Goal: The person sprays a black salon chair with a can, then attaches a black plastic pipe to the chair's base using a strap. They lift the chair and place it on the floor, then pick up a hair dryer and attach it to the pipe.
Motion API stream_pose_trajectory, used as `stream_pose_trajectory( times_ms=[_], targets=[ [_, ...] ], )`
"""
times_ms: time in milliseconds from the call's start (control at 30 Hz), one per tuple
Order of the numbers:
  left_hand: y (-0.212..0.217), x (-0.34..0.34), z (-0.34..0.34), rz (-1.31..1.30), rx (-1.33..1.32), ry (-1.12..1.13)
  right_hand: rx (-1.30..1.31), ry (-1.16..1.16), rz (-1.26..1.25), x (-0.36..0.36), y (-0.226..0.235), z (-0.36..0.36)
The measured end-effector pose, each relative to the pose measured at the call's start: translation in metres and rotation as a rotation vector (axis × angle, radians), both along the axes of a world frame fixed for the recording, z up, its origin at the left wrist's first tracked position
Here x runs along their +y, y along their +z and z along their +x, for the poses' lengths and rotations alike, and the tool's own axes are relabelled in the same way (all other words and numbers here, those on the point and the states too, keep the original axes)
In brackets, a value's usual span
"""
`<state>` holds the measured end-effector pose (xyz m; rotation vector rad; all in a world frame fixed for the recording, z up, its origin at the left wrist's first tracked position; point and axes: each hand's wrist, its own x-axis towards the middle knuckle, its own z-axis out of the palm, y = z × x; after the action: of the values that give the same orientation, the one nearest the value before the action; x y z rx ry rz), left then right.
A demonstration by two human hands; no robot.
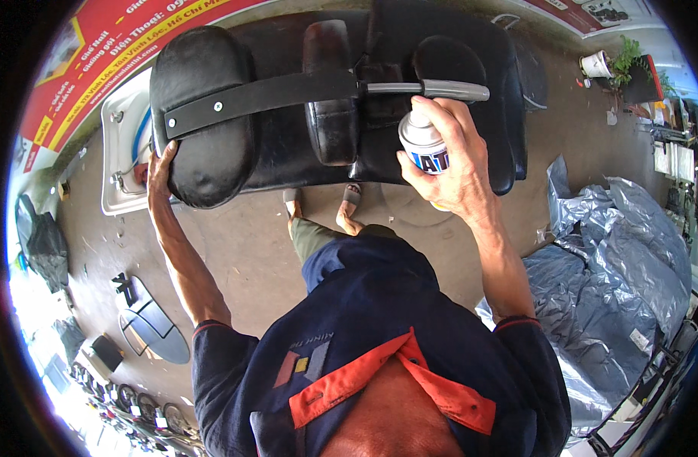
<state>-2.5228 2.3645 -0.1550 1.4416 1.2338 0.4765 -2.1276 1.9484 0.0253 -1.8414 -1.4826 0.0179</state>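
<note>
My right hand (459, 164) is wrapped round a white spray can (423, 145), a finger on top at its nozzle. The can is just below a grey tube (455, 90) with a thin silver rod (393, 87). This rod meets a curved black flat arm (269, 97) with two screws, lying across a black padded recliner (284, 156). At the recliner's left end, my left hand (160, 169) grips the edge of a rounded black cushion (204, 164); some of its fingers are hidden behind the cushion.
A white basin (124, 199) with a blue hose stands beyond my left hand. Crumpled silver plastic sheeting (608, 266) heaps up on the right. A dark oval panel with a frame (152, 320) lies on the floor at left. A potted plant (596, 65) stands far right.
</note>
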Motion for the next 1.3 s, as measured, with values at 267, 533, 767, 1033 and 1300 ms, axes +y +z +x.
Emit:
stream_pose_trajectory(
  times_ms=[267,533,767,1033,1300],
  targets=[
    [-0.002,0.003,-0.002,-0.002,0.003,-0.015,0.035,-0.022,-0.057,0.006,0.001,-0.003],
    [0.0,0.004,0.0,-0.012,0.002,-0.031,0.048,0.014,-0.051,0.003,-0.005,-0.008],
    [0.01,-0.002,0.006,-0.003,0.018,0.038,0.07,0.044,-0.002,-0.01,-0.016,-0.024],
    [0.004,0.006,0.002,-0.071,0.006,0.043,0.111,-0.143,0.033,-0.016,-0.026,-0.017],
    [-0.029,0.033,-0.024,-0.115,0.006,0.118,0.187,-0.114,0.091,-0.011,-0.049,-0.027]
  ],
)
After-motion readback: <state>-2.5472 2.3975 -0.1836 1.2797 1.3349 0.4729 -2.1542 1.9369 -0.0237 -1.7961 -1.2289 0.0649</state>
